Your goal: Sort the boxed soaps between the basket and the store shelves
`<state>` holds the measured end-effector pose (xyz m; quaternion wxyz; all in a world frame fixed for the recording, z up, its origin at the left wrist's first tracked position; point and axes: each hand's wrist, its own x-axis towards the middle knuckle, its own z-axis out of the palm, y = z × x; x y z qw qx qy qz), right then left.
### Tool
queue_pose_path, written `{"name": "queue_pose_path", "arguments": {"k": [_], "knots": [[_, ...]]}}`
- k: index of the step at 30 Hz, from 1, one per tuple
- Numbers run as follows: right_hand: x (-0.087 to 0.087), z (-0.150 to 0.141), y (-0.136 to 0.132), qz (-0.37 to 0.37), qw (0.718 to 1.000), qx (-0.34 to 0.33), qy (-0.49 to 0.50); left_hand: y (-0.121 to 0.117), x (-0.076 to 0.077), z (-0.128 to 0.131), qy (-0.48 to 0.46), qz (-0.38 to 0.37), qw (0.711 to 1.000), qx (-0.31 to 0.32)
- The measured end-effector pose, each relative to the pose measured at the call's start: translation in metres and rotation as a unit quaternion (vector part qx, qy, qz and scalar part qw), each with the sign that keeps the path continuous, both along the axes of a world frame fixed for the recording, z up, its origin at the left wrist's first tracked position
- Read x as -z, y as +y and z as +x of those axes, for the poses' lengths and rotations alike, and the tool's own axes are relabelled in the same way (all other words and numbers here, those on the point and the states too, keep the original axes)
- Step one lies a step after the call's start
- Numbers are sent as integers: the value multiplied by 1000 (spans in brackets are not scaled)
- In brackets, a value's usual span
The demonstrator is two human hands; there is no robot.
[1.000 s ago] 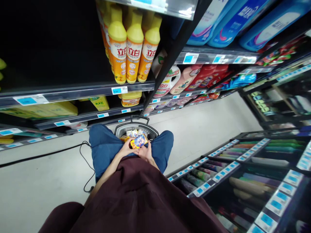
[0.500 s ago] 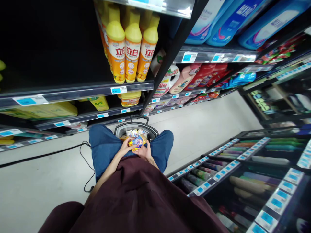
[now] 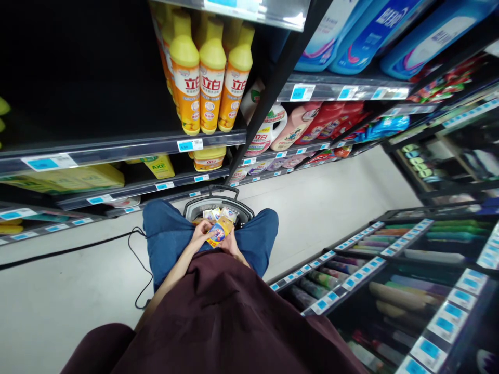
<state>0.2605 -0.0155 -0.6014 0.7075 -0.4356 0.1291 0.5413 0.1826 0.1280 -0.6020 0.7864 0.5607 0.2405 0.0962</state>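
Note:
I hold a small yellow and blue packet [image 3: 219, 231] low in front of me, between my knees. My left hand [image 3: 201, 237] grips its left side with curled fingers. My right hand [image 3: 231, 244] is closed against its right side, partly hidden by my dark red shirt. Just beyond the packet stands a grey shopping basket [image 3: 202, 205] with several more small packets [image 3: 219, 213] inside.
Yellow dish soap bottles [image 3: 202, 78] fill the shelf ahead, with pink and red detergent jugs [image 3: 307, 122] further right. Low shelves of tubes [image 3: 351, 259] run along my right. A black cable [image 3: 132, 249] lies on the pale floor at left.
The packet has been turned in my hands, from lying roughly flat to tilted more upright and shifted slightly left. My hands have stayed between my knees.

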Motion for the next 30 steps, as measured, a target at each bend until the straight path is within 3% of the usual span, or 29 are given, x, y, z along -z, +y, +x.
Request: {"name": "queue_pose_path", "arguments": {"k": [4, 8, 11, 14, 20, 25, 30], "knots": [[7, -4, 6, -4, 999, 27, -40, -1, -5, 0, -22, 2, 1000, -5], [14, -8, 1, -45, 995, 6, -86, 0, -16, -3, -23, -75, 996, 37], [18, -10, -5, -106, 986, -29, -122, -1, -21, -5, 0, -132, 991, 36], [19, -11, -8, -108, 980, -54, -158, -2, -18, -3, 24, -146, 989, -6], [6, -11, -7, -49, 976, -61, -202, -2, -4, 6, 75, -164, 967, -183], [-10, -12, -1, -81, 969, -34, -230, -1, -4, 9, 60, -184, 960, -204], [-13, -8, 1, -102, 977, 12, -184, -1, -5, 11, 25, -232, 947, -221]]}}
